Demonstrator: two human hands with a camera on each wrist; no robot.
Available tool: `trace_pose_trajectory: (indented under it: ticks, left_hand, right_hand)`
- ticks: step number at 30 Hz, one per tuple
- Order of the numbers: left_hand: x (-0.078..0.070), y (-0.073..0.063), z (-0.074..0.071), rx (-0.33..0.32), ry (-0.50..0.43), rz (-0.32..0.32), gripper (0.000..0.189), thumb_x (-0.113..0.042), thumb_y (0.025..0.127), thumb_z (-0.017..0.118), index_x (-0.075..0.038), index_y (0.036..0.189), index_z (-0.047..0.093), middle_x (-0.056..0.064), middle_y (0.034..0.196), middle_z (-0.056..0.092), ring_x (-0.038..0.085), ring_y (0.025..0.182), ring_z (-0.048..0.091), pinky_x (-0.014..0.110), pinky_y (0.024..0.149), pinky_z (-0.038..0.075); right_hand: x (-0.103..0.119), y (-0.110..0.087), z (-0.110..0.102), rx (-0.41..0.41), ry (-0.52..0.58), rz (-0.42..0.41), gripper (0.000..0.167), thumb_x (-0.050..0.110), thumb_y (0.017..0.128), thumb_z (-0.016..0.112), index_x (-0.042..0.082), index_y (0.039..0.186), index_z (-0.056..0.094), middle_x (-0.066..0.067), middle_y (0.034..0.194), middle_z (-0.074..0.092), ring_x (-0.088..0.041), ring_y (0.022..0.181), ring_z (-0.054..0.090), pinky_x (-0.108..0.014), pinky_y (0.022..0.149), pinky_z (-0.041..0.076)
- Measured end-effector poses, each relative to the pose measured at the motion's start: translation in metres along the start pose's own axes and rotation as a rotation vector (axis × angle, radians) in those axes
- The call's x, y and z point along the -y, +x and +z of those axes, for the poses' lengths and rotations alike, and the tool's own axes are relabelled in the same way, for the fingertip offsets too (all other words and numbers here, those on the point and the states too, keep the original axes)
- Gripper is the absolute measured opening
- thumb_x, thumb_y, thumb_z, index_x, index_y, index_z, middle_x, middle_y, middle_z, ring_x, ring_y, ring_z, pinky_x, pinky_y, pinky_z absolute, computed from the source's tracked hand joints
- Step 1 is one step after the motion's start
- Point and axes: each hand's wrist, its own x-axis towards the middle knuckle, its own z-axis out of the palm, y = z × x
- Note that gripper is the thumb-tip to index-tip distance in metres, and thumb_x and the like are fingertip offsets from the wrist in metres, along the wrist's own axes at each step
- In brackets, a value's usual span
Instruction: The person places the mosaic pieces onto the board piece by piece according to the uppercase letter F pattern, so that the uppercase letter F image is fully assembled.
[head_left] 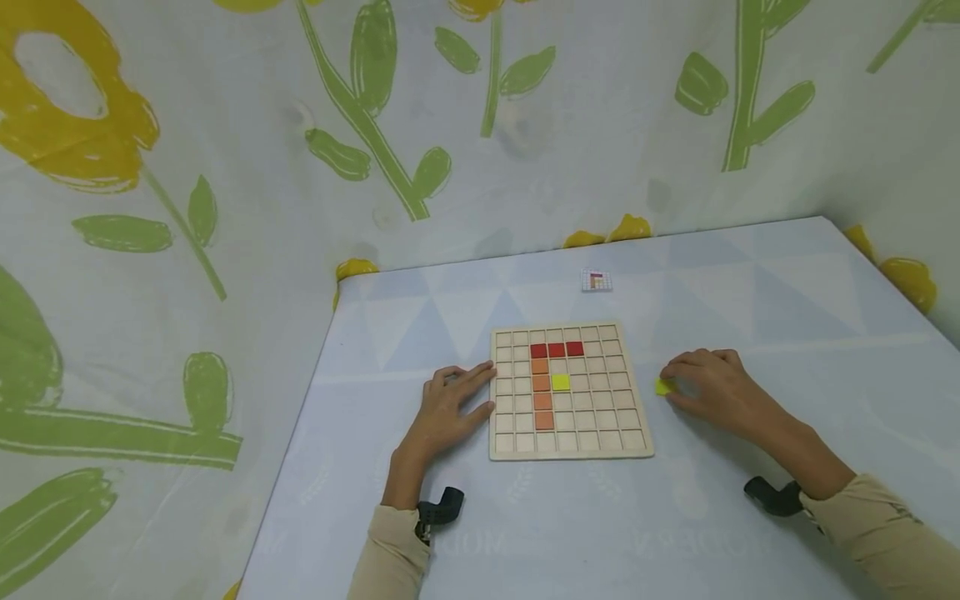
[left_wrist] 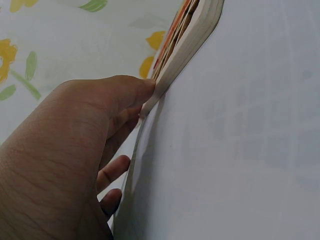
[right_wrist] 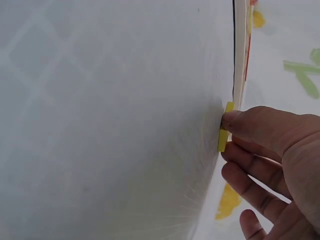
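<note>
A square wooden grid board (head_left: 611, 400) lies flat on the table. A short row of red tiles (head_left: 557, 350) sits near its top, with a column of orange tiles (head_left: 542, 382) running down from the left end. One yellow tile (head_left: 560, 382) fills a cell just right of that column. My left hand (head_left: 442, 410) touches the board's left edge with outstretched fingertips and thumb. Off the board's right side, my right hand (head_left: 712, 390) pinches another yellow tile (right_wrist: 223, 139) between thumb and fingertip, low by the tabletop; its other fingers spread behind.
Behind the board lies a small card (head_left: 597, 281) printed with a coloured grid pattern. The pale table (head_left: 397, 333) has a triangle print, and a curtain (head_left: 255, 167) with large flowers hangs along its left and far sides. Black camera mounts (head_left: 442, 506) sit at both wrists.
</note>
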Motion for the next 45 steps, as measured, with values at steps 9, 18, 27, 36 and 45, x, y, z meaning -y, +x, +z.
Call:
trace_pose_trajectory:
  ticks: [9,18,27,36,45]
  left_hand:
    - [0.001,0.0,0.0,0.001,-0.007,0.01,0.055,-0.047,0.097,0.057,-0.033,0.15,0.048,-0.021,0.154,0.039,0.022,0.132,0.036,0.048,0.099,0.029]
    - [0.0,0.0,-0.001,0.005,-0.003,0.008,0.056,-0.047,0.098,0.057,-0.033,0.15,0.048,-0.022,0.154,0.039,0.021,0.132,0.036,0.048,0.099,0.029]
    - [0.0,0.001,-0.002,0.016,0.004,-0.004,0.056,-0.047,0.098,0.057,-0.033,0.151,0.047,-0.023,0.154,0.038,0.022,0.132,0.035,0.049,0.1,0.029]
    - [-0.001,0.0,-0.001,0.01,0.004,-0.012,0.056,-0.048,0.098,0.057,-0.034,0.151,0.047,-0.024,0.154,0.037,0.021,0.133,0.035,0.047,0.1,0.029]
    - [-0.003,-0.001,-0.003,0.005,0.005,0.003,0.056,-0.045,0.097,0.058,-0.032,0.15,0.048,-0.02,0.154,0.04,0.023,0.132,0.037,0.048,0.099,0.03]
  right_hand:
    - [-0.001,0.002,0.003,-0.016,0.017,-0.015,0.023,0.007,0.074,0.087,0.012,0.093,0.074,-0.008,0.1,0.071,-0.034,0.099,0.062,-0.057,0.084,0.036]
    - [0.005,0.011,0.002,-0.05,0.048,-0.048,0.022,0.005,0.074,0.085,0.012,0.092,0.074,-0.007,0.099,0.071,-0.032,0.099,0.062,-0.055,0.086,0.034]
    - [0.016,0.023,-0.002,-0.01,0.075,-0.034,0.02,0.005,0.077,0.083,0.012,0.094,0.075,-0.008,0.102,0.071,-0.032,0.102,0.062,-0.054,0.089,0.034]
    - [0.025,0.034,-0.003,0.005,0.088,-0.061,0.022,0.007,0.077,0.085,0.011,0.096,0.076,-0.006,0.103,0.071,-0.031,0.103,0.062,-0.053,0.089,0.034]
    - [0.036,0.046,0.0,0.021,0.118,-0.087,0.023,0.009,0.077,0.086,0.012,0.097,0.076,-0.006,0.104,0.071,-0.03,0.104,0.062,-0.053,0.091,0.035]
